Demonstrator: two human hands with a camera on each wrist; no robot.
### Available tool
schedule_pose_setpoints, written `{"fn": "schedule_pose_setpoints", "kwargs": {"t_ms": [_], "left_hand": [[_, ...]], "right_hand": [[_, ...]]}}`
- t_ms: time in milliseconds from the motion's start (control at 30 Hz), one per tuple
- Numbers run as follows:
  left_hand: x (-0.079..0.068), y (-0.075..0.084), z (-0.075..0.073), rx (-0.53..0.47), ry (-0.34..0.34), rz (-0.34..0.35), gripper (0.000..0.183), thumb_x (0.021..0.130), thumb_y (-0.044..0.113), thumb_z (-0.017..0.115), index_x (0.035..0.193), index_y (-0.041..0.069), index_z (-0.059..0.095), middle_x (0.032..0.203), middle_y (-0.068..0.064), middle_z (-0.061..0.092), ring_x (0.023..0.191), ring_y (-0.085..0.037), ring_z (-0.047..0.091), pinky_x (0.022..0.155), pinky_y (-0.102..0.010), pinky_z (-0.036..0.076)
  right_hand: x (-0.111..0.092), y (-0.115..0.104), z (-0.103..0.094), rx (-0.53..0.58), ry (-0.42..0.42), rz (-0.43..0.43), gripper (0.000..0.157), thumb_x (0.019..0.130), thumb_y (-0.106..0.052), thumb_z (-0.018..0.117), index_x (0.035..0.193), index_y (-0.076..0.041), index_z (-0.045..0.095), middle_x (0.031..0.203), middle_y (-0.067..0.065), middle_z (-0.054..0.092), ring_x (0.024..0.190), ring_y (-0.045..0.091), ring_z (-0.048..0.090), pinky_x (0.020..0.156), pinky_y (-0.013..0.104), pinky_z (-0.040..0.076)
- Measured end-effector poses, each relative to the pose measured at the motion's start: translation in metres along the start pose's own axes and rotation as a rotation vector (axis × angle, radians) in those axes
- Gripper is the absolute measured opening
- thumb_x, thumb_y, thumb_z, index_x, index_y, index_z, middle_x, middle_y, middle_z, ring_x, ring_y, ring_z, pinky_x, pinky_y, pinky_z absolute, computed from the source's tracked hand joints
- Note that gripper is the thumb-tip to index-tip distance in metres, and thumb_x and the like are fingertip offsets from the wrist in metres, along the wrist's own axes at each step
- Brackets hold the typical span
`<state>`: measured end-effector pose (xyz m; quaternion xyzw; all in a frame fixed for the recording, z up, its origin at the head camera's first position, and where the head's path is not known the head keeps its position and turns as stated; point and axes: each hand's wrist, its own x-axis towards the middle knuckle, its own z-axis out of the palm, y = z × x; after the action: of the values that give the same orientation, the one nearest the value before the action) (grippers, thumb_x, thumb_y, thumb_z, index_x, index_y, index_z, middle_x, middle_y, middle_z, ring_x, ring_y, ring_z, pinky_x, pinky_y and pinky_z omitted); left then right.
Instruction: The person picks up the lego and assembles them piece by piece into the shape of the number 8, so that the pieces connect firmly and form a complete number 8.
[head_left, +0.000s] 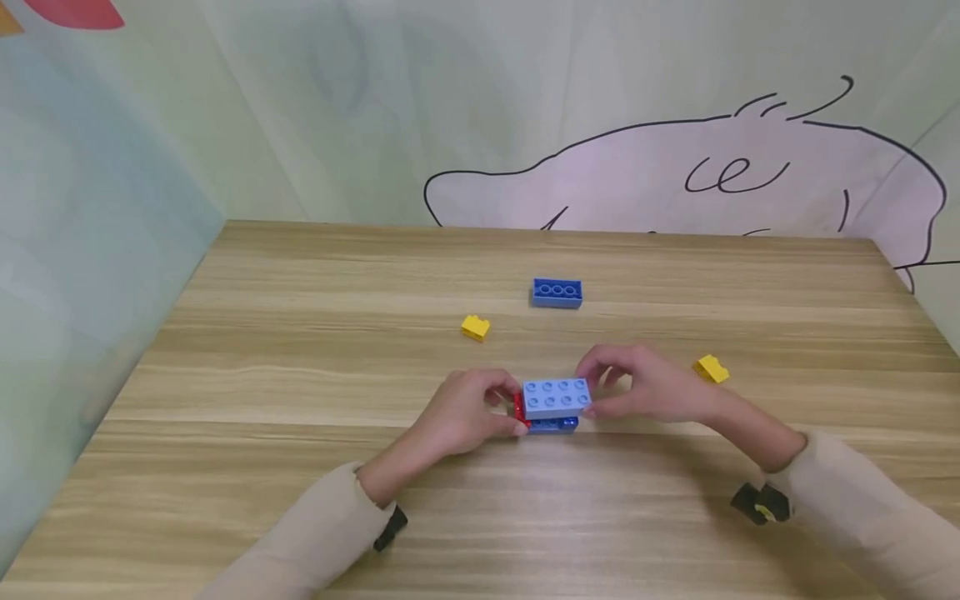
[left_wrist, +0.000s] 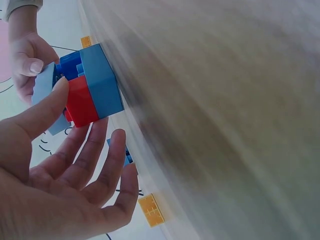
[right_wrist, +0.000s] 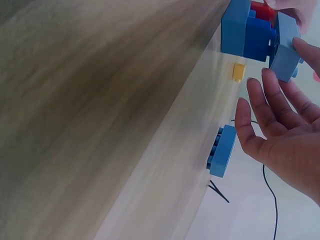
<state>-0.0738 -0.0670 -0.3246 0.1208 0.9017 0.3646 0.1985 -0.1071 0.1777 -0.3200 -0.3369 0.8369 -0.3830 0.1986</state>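
While left hand (head_left: pixel 468 410) is pinching red brick (left_wrist: pixel 82 101) atop blue base brick (left_wrist: pixel 103 80), right hand (head_left: pixel 647 385) is gripping light-blue eight-stud brick (head_left: pixel 557 399) above, apparently not yet seated, two yellow bricks (head_left: pixel 475 327) and spare blue brick (head_left: pixel 557 294) lying unattached.

The right hand (right_wrist: pixel 289 135), at three o'clock, pinches a pale brick (right_wrist: pixel 285 47) out at two. Just beside that I see a dark brick (right_wrist: pixel 257 37) and a red brick (right_wrist: pixel 263 12), both on a blue base (right_wrist: pixel 234 29) toward one; whether the pale one has locked on, I can't tell. The left hand (right_wrist: pixel 298 7) peeks in past one. A yellow brick (right_wrist: pixel 239 72) lies at two, a loose blue one (right_wrist: pixel 223 151) at four, both on the table (right_wrist: pixel 95 100).
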Motion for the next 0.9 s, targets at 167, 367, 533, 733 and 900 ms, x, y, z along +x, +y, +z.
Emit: {"fn": "schedule_pose_setpoints", "kwargs": {"t_ms": [167, 367, 533, 733, 900], "left_hand": [[0.000, 0.001, 0.000, 0.001, 0.001, -0.002, 0.036, 0.072, 0.018, 0.078, 0.105, 0.010, 0.065, 0.100, -0.001, 0.063, 0.091, -0.018, 0.055, 0.079, -0.033, 0.046], [0.000, 0.001, 0.000, 0.010, 0.005, 0.008, 0.034, 0.072, 0.018, 0.078, 0.103, 0.009, 0.065, 0.097, 0.000, 0.063, 0.090, -0.018, 0.055, 0.078, -0.033, 0.046], [-0.001, 0.001, 0.000, 0.012, 0.011, 0.029, 0.032, 0.072, 0.017, 0.078, 0.100, 0.009, 0.065, 0.095, 0.001, 0.063, 0.089, -0.018, 0.055, 0.078, -0.033, 0.045], [-0.001, 0.001, 0.000, 0.022, 0.009, 0.041, 0.031, 0.072, 0.017, 0.078, 0.100, 0.009, 0.065, 0.096, 0.001, 0.064, 0.090, -0.018, 0.055, 0.080, -0.034, 0.045], [-0.002, 0.001, 0.000, 0.029, 0.006, 0.049, 0.032, 0.072, 0.016, 0.078, 0.100, 0.008, 0.064, 0.095, 0.000, 0.063, 0.089, -0.018, 0.055, 0.080, -0.033, 0.045]], "right_hand": [[0.000, -0.002, 0.003, -0.011, 0.019, 0.004, 0.029, 0.078, -0.020, 0.073, 0.102, -0.012, 0.061, 0.098, -0.006, 0.061, 0.090, 0.014, 0.055, 0.080, 0.035, 0.048], [0.000, -0.004, 0.007, -0.021, 0.037, -0.007, 0.028, 0.077, -0.019, 0.074, 0.101, -0.012, 0.061, 0.096, -0.006, 0.061, 0.088, 0.014, 0.055, 0.080, 0.036, 0.048], [0.000, -0.006, 0.009, -0.013, 0.042, -0.008, 0.028, 0.077, -0.020, 0.074, 0.100, -0.012, 0.062, 0.096, -0.007, 0.062, 0.089, 0.015, 0.055, 0.080, 0.038, 0.048], [0.000, -0.007, 0.011, -0.012, 0.043, -0.011, 0.027, 0.077, -0.018, 0.074, 0.100, -0.011, 0.062, 0.096, -0.007, 0.062, 0.089, 0.015, 0.054, 0.080, 0.038, 0.047], [0.000, -0.008, 0.011, -0.015, 0.040, -0.011, 0.027, 0.077, -0.020, 0.074, 0.099, -0.012, 0.062, 0.095, -0.007, 0.062, 0.088, 0.014, 0.054, 0.080, 0.037, 0.047]]}}
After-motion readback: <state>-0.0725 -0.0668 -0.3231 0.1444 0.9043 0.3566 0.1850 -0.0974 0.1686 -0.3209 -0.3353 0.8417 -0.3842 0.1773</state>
